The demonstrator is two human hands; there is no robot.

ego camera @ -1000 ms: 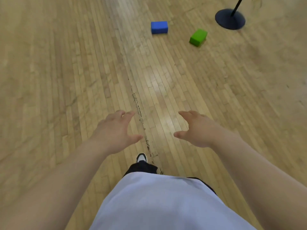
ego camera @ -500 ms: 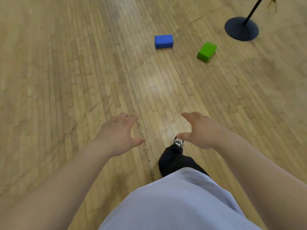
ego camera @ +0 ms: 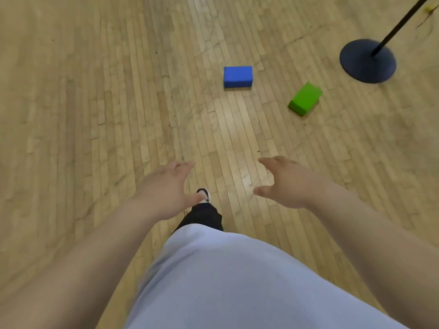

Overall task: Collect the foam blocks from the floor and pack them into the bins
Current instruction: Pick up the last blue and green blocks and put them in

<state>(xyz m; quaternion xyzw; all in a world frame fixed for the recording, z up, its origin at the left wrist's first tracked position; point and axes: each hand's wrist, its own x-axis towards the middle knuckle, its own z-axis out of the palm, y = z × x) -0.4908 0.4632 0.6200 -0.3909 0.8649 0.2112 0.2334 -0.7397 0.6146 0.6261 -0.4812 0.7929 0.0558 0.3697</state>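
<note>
Two bright blocks on pale wood.
The blue foam block (ego camera: pixel 237 76) is a saturated royal blue and the green foam block (ego camera: pixel 305 99) a vivid lime, darker on its shaded side. The floor (ego camera: pixel 95 91) is light tan, patterned in narrow staggered strips with a glossy whitish streak down the middle. The round stand base (ego camera: pixel 367 61) is dark navy and its pole (ego camera: pixel 401 22) black. The shirt (ego camera: pixel 237 281) is pale lavender-grey, the trouser leg (ego camera: pixel 202 217) black, and the shoe (ego camera: pixel 204 194) white with black trim.
</note>
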